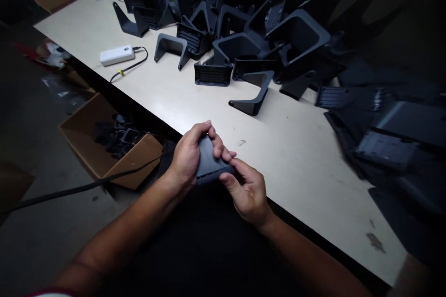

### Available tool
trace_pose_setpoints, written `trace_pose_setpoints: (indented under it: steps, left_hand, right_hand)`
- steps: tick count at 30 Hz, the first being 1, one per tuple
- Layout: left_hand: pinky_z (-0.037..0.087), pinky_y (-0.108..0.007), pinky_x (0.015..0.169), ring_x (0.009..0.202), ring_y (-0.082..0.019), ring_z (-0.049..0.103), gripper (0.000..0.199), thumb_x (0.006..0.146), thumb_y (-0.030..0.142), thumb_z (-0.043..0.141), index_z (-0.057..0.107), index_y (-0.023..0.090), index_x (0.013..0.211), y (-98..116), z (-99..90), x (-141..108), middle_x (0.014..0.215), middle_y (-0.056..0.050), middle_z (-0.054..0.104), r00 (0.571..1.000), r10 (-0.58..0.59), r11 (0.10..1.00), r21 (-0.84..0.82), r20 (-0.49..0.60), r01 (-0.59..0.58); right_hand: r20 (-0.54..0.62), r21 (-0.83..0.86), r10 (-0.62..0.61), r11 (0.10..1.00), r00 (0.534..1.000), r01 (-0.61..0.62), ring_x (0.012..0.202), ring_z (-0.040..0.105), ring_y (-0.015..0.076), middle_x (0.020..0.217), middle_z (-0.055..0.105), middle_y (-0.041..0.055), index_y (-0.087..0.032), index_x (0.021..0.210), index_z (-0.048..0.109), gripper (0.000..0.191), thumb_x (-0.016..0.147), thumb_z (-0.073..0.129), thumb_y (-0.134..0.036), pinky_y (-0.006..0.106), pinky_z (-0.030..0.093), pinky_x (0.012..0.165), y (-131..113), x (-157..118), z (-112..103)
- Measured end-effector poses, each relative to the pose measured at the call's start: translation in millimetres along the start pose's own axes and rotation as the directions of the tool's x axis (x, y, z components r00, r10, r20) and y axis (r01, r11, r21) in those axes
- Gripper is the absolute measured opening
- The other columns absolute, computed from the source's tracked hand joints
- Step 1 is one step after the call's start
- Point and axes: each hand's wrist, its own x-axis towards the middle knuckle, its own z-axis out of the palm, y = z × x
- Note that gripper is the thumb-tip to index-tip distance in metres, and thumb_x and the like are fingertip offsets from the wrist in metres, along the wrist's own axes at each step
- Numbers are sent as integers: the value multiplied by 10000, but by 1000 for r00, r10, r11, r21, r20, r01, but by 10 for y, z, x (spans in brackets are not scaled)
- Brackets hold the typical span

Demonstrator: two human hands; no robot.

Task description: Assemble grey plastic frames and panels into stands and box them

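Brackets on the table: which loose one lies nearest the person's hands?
The front bracket, at the pile's near edge. It is closest to the left hand and right hand, which grip another bracket. The other brackets sit farther back, heaped together.

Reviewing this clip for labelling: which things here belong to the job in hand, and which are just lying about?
Belonging: left hand, right hand, the dark grey plastic slotted bracket they hold, matching brackets heaped on the table, the brown cardboard box holding more.

Lying about: white rectangular power bank, thin black cable.
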Motion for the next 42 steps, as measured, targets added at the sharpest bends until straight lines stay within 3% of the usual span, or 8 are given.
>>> trace_pose_setpoints:
  steps: [6,12,16,24,30,34,37,42]
  left_hand:
    - [626,-318,741,499,-132,628,271,987,380,564,517,219,775,2,50,-27,506,67,521,997,50,999,10,-62,-49]
    - [621,-292,718,505,-129,631,289,976,435,615,510,225,808,-52,85,-70,520,78,504,996,58,998,8,-73,-57]
    - [617,-293,714,495,-125,619,322,965,442,624,466,233,779,-69,110,-133,527,80,508,986,113,993,51,-126,-107]
    - [620,-323,755,501,-132,620,316,957,433,630,473,236,768,30,19,-133,515,80,506,984,95,995,26,-149,-92]
    - [624,-341,776,513,-140,627,301,967,430,631,507,229,780,43,-13,-147,502,75,507,995,47,999,30,-85,-45]
    - [624,-349,795,516,-136,617,306,974,397,619,495,224,754,17,-7,-170,499,71,502,987,114,991,82,-115,-105]
    - [624,-349,792,512,-131,599,307,973,380,613,489,222,741,6,-28,-166,492,74,488,988,95,994,73,-119,-87]
    - [621,-332,766,498,-120,577,316,976,374,617,480,219,737,12,-75,-121,485,80,476,986,44,999,-14,-163,-47]
  right_hand:
    - [-3,22,36,999,999,-35,1138,689,259,1129,745,58,-217,1133,745,271,941,762,-409,357,549,1001,-49,16,-48]
    - [10,23,71,997,997,-71,1201,643,253,1229,697,43,-250,1177,704,460,793,910,-397,357,519,1049,-37,-72,-24]
    - [-63,11,3,1000,998,-2,1154,642,245,1164,696,50,-239,1167,683,432,817,886,-389,351,535,990,29,-108,62]
    - [21,-21,51,999,998,-51,1123,678,244,1178,712,48,-235,1141,698,410,812,892,-384,352,559,983,-119,10,72]
    - [137,-7,84,996,987,-84,1213,673,279,1210,748,75,-232,1162,747,283,952,746,-422,421,548,1047,-153,14,-63]
    - [74,-2,13,1000,997,-13,1114,709,286,1067,774,73,-205,1056,766,239,949,742,-418,403,570,971,-122,8,-33]
    - [48,-5,24,1000,999,-24,1043,718,277,976,767,57,-204,1006,770,229,936,758,-421,381,578,914,-120,18,17]
    - [112,-17,84,996,990,-83,1083,715,266,1051,772,50,-214,1011,776,238,930,768,-438,384,577,954,-144,75,-17]
